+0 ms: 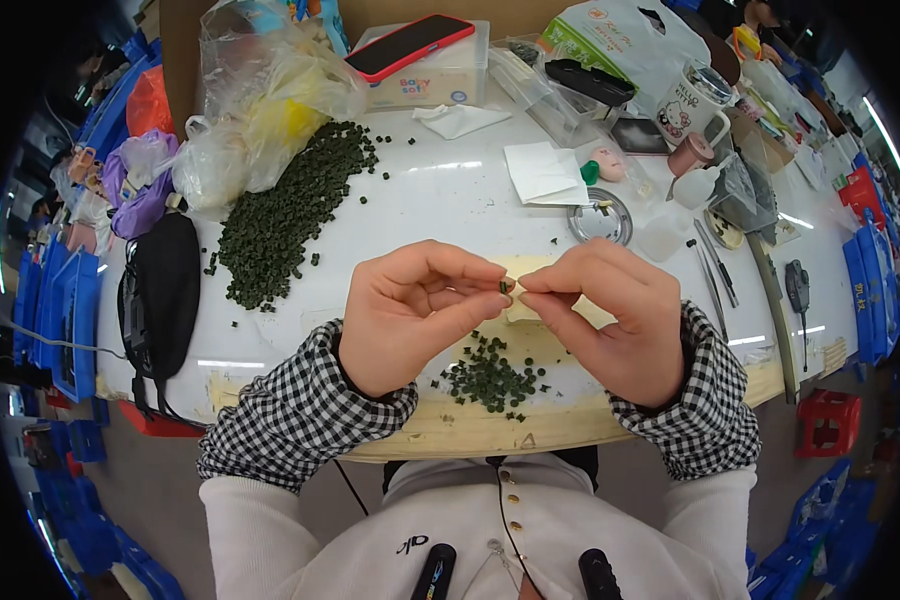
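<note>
Above the table's near middle, my left hand [405, 310] pinches a small dark green part [507, 286] between thumb and fingertips. My right hand [625, 325] is closed in a pinch right beside it, its fingertips almost meeting the left ones; whatever it holds is too small to make out. Under the hands lies a pale yellow block [522, 313], partly hidden by them. A small heap of dark green parts [492, 378] is spread near the table's front edge. Farther off to the left lies a much larger heap of similar parts [280, 225].
Tweezers [711, 287] lie right of my right hand. Beyond them are a round metal dish [625, 228], white paper [540, 172] and a mug [686, 105]. A red-cased phone [410, 47] rests on a plastic box [425, 90]. A black pouch [160, 300] sits at the left edge.
</note>
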`<state>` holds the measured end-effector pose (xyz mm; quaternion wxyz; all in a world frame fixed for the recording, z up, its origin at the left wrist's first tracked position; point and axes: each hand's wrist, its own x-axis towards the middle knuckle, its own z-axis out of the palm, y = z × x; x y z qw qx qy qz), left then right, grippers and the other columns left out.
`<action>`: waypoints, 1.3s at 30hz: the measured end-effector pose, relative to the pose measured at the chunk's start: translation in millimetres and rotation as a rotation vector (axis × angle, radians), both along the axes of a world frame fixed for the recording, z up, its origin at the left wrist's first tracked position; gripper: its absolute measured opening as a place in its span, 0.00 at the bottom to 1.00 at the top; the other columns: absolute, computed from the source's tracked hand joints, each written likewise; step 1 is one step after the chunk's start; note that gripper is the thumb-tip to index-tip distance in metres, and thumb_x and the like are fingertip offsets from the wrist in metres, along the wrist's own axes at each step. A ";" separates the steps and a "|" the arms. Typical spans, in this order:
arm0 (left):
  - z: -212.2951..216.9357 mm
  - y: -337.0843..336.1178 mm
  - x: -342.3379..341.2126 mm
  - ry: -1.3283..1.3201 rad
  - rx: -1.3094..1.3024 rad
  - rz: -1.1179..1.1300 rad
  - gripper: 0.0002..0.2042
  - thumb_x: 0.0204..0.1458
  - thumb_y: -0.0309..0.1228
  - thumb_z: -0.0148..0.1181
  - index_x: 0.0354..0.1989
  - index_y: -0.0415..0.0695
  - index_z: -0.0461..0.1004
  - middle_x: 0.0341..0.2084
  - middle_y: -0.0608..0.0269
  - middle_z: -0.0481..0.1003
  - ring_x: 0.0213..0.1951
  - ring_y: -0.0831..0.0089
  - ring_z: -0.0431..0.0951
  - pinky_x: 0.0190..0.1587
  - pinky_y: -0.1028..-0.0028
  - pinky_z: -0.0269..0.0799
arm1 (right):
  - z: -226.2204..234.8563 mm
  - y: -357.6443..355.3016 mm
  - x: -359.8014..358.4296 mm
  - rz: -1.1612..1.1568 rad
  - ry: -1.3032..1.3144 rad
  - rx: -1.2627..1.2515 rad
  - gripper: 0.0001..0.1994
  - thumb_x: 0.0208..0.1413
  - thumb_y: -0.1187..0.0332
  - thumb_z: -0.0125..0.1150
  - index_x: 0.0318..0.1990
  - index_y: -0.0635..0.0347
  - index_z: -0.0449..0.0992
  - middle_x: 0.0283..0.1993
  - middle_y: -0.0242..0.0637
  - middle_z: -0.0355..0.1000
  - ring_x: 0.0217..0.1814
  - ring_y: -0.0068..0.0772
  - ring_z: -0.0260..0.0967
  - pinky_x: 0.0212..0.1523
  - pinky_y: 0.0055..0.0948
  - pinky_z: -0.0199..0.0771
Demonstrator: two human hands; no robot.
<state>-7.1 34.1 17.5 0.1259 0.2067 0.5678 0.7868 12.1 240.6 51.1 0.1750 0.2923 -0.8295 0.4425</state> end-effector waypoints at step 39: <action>-15.0 -1.0 -0.3 -0.198 -0.057 -0.045 0.09 0.54 0.15 0.57 0.43 0.31 0.75 0.36 0.49 0.79 0.39 0.69 0.81 0.45 0.74 0.79 | -30.2 -0.5 -9.1 0.038 0.318 0.206 0.14 0.37 0.80 0.66 0.36 0.66 0.75 0.30 0.37 0.69 0.27 0.34 0.70 0.25 0.28 0.72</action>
